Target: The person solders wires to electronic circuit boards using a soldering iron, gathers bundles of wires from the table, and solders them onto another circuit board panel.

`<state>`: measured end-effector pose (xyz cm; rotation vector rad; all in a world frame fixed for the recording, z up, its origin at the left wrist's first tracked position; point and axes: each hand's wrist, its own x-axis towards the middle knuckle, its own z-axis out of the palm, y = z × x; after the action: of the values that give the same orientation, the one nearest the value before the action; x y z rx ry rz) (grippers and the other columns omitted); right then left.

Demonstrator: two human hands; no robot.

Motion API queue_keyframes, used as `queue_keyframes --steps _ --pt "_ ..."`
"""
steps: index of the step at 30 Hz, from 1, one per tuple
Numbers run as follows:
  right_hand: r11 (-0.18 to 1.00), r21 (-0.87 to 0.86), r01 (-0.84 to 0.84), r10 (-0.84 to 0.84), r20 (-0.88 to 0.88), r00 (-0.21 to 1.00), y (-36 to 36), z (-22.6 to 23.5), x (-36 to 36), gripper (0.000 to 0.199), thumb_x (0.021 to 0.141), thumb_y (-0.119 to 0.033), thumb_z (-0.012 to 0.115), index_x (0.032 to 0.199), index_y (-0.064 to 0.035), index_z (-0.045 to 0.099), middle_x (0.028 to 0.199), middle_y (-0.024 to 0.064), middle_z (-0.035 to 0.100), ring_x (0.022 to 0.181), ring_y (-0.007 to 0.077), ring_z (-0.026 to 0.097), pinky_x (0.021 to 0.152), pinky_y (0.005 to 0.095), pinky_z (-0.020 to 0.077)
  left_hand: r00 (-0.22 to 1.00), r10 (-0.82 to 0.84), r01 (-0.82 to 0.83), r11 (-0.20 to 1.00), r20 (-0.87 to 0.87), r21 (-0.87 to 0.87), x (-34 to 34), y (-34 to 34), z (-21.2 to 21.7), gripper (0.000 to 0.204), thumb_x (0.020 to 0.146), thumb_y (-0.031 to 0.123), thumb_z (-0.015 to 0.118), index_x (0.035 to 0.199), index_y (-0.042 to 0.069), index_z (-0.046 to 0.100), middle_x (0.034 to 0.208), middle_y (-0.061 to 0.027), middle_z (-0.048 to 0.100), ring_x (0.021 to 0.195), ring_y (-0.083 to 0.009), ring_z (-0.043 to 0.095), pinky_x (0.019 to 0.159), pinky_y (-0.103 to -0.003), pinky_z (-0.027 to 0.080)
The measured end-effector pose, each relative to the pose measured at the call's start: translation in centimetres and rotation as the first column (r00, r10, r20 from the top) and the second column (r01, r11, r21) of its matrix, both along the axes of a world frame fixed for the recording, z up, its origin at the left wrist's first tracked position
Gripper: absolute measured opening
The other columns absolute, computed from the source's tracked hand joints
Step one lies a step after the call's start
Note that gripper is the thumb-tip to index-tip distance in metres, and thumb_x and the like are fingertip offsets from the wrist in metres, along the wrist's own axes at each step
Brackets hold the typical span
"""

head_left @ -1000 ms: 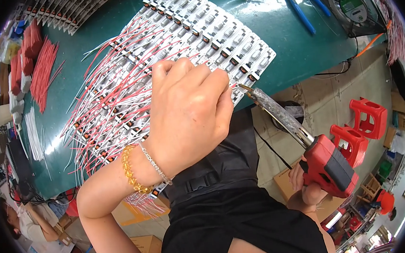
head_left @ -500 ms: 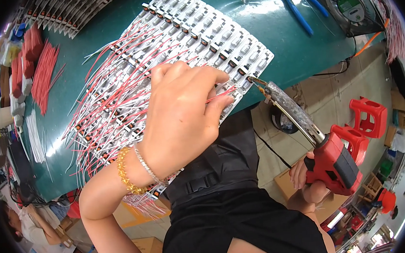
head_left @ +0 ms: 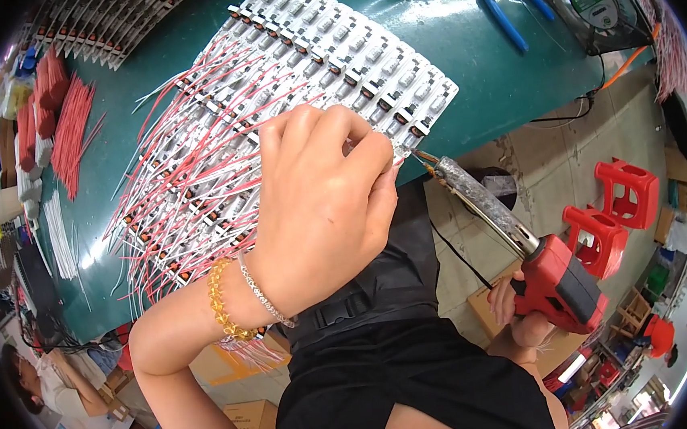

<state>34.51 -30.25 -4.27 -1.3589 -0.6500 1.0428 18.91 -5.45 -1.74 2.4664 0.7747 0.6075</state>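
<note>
My left hand [head_left: 322, 200] is closed in a pinch over the near right edge of a panel of white circuit-board units [head_left: 346, 41]. A bit of red wire [head_left: 400, 162] shows at its fingertips; most of that wire is hidden by the fingers. My right hand [head_left: 521, 313] is wrapped round the red and black grip of a soldering gun [head_left: 563, 282]. The gun's tip [head_left: 419, 154] is at the panel's edge, close beside the left fingertips; exact contact cannot be made out. Many red and white wires [head_left: 187, 174] trail from the panel's left part.
Blue-handled pliers [head_left: 497, 9] and a square fan [head_left: 592, 5] lie at the far right of the green table [head_left: 464, 100]. Bundles of red wires [head_left: 75, 135] and white wires [head_left: 58, 233] are on the left. Red stools [head_left: 628, 192] stand on the floor at right.
My left fingers have drawn closer together and shifted slightly right and nearer. The gun tip has moved a little left and nearer. The panel has slid slightly left.
</note>
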Motion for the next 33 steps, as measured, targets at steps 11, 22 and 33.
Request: queue_keyframes --steps 11,22,33 --pt "0.929 -0.357 0.095 0.077 0.440 0.895 -5.8 -3.5 1.1 0.074 0.060 -0.063 0.082 0.094 -0.0093 0.044 0.077 0.0017 0.053 0.066 0.0117 0.052 0.055 0.0250 0.0392 1.000 0.018 -0.018 0.999 -0.002 0.031 0.1 -0.3 -0.3 0.013 0.069 0.005 0.071 0.072 0.007 0.059 0.085 -0.0046 0.056 0.084 -0.0251 0.051 0.079 -0.037 0.036" --pt "0.997 0.068 -0.032 0.023 0.132 0.991 0.8 0.1 0.2 0.083 0.083 -0.064 0.058 0.127 0.0051 0.045 0.050 -0.0031 0.043 0.041 0.0109 0.044 0.046 0.0258 0.0382 1.000 0.019 -0.020 0.999 0.025 0.045 0.4 -0.3 -0.6 0.013 0.069 0.005 0.071 0.072 0.007 0.059 0.084 -0.0044 0.055 0.084 -0.0253 0.050 0.079 -0.037 0.036" --pt "0.844 0.526 0.103 -0.394 0.478 0.785 9.8 1.9 6.0 0.077 0.088 -0.050 0.061 0.132 0.0084 0.037 0.050 0.0000 0.044 0.042 0.0108 0.043 0.046 0.0253 0.0394 0.960 -0.263 0.276 0.807 0.101 -0.522 -11.8 -5.1 7.1 0.024 0.079 0.014 0.073 0.096 0.000 0.065 0.096 -0.0118 0.063 0.083 -0.0278 0.062 0.072 -0.034 0.049"
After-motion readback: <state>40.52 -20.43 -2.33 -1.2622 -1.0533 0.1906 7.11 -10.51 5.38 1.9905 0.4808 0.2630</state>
